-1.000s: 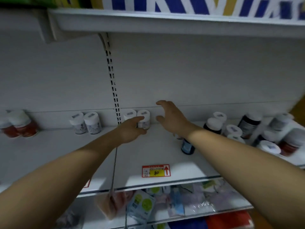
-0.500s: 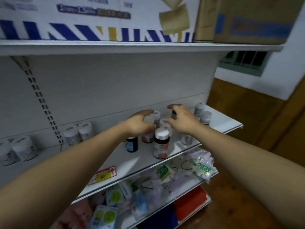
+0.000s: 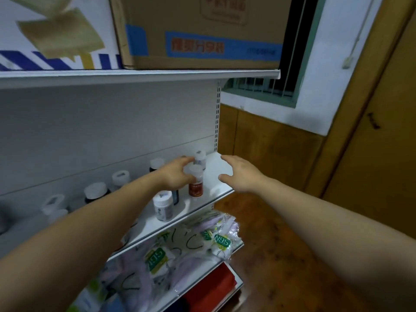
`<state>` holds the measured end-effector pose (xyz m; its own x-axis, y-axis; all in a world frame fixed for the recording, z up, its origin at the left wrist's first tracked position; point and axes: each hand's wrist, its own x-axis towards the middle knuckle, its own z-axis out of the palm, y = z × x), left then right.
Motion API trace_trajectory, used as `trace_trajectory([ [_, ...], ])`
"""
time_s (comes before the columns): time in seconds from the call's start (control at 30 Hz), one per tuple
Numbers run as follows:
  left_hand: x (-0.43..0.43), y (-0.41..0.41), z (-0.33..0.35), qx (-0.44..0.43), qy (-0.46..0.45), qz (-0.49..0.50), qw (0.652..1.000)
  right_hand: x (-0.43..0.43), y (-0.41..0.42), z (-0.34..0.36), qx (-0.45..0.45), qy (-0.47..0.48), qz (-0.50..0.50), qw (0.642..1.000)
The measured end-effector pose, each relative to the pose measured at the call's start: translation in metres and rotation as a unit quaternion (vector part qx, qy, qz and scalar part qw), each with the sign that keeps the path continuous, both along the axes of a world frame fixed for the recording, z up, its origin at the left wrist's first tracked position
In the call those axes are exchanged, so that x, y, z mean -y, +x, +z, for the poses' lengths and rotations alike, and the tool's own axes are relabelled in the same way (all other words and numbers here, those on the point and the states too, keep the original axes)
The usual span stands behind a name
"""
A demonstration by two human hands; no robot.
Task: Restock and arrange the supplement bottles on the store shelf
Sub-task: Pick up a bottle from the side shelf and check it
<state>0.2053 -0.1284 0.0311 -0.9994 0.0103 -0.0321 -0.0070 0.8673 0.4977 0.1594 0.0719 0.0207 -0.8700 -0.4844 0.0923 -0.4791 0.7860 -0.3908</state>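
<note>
Here the left hand point(image 3: 176, 175) curls its fingers round a red-labelled bottle point(image 3: 195, 188) on the shelf point(image 3: 216, 167); the right hand point(image 3: 244, 175) hovers just right, fingers spread.

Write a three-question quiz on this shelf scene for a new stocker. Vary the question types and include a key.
1. Multiple choice: the left hand grips a white-capped bottle. Its label is: A) red B) green C) yellow
2. True or false: the right hand is open and holds nothing.
3. Fill in: the cardboard box stands on the ____ shelf.

Key: 1 A; 2 true; 3 top
</note>
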Motion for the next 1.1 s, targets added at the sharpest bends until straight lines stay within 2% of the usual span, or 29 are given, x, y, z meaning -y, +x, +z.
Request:
trace_trajectory([
  [0.27,0.005,-0.077,-0.011,0.001,0.012,0.032,0.999,0.005,-0.078,-0.005,0.025,-0.018,-0.006,1.0],
  [0.43,0.013,-0.136,-0.024,-0.008,0.051,0.041,0.998,0.023,-0.133,-0.013,0.053,0.017,0.011,0.998],
  [0.67,0.027,-0.2,-0.056,0.047,0.045,0.092,0.994,0.05,-0.199,-0.036,0.113,0.022,0.053,0.992],
  [0.93,0.022,-0.243,-0.08,0.127,0.04,0.148,0.98,0.079,-0.261,-0.079,0.158,-0.01,0.171,0.973],
  [1.1,0.022,-0.249,-0.081,0.098,0.048,0.169,0.98,0.085,-0.273,-0.095,0.14,-0.073,0.176,0.972],
])
